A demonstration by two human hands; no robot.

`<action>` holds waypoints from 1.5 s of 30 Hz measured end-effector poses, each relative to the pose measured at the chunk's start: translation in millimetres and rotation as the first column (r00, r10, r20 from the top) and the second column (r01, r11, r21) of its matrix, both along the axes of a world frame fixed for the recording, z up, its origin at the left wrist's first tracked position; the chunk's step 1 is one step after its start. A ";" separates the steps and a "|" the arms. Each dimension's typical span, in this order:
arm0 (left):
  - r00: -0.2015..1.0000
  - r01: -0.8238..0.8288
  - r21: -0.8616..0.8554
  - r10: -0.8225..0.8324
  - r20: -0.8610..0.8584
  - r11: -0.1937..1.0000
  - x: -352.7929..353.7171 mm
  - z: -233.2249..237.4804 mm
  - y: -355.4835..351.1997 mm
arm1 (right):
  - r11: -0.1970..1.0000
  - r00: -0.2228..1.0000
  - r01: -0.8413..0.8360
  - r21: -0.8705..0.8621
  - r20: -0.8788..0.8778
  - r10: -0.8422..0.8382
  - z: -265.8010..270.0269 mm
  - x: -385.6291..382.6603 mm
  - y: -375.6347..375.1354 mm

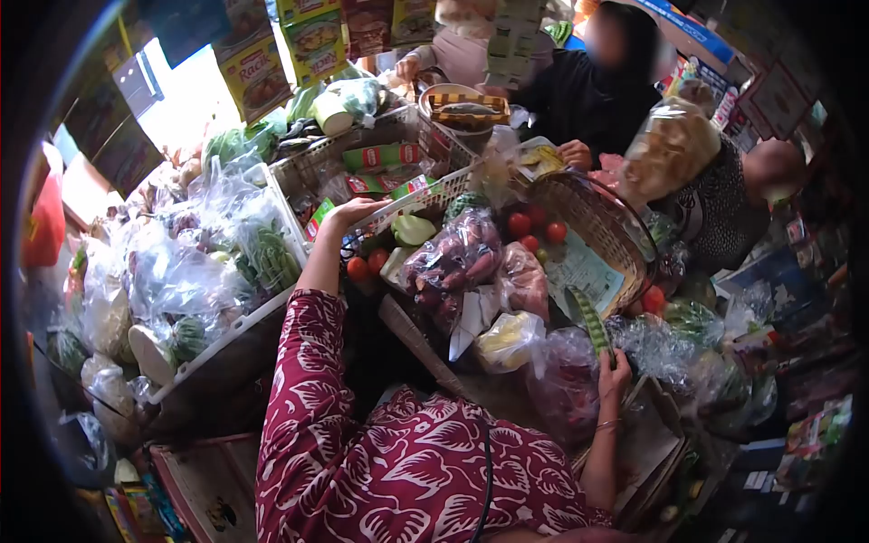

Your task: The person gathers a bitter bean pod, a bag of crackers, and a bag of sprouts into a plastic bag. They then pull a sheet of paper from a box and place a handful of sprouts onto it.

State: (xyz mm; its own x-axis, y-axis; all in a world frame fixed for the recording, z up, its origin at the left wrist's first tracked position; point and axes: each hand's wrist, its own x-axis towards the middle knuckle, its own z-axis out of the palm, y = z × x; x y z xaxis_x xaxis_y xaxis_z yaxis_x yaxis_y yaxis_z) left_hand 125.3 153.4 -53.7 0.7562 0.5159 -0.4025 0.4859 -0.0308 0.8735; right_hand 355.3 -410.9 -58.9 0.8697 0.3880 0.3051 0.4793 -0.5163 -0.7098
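My right hand (615,371) holds the lower end of a long green pod (590,321), which points up toward a wicker basket (638,262). My left hand (355,214) rests on the rim of a plastic crate (425,195), its fingers stretched and nothing visible in them. Near it are a pale green vegetable (413,230) and red tomatoes (359,269). Bagged purplish produce (453,258) lies between my hands, with a bag of yellow pieces (510,342) in front. Inside the basket is a printed paper (584,274).
At the left, a white crate (226,339) holds bagged vegetables (195,253). Across the crates, people stand, one in black clothing (579,90), near a bowl (466,109). Seasoning packets (253,77) hang overhead. More bagged greens (692,321) lie at the right.
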 end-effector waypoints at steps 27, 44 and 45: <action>0.996 0.065 -0.005 -0.066 -0.066 0.998 -1.3 13.8 -3.7 | 0.521 0.825 0.199 0.830 -0.429 0.368 -50.7 5.6 -71.3; 0.996 0.024 -0.106 -0.033 -0.087 0.994 -4.6 15.4 -4.9 | 0.641 0.749 0.060 0.765 -0.459 0.478 47.4 -28.4 -25.4; 0.995 0.046 -0.087 -0.054 -0.090 0.995 -4.3 15.5 -5.0 | 0.643 0.747 0.057 0.764 -0.460 0.480 48.9 -29.0 -24.3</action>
State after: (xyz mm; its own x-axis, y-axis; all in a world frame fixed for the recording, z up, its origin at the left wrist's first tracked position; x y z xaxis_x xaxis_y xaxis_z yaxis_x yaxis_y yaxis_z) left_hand 121.0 148.5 -38.2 0.7381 0.4395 -0.5120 0.5639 0.0149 0.8257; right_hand 326.3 -435.2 -10.0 0.8738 0.4850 0.0341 -0.1422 0.3220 -0.9360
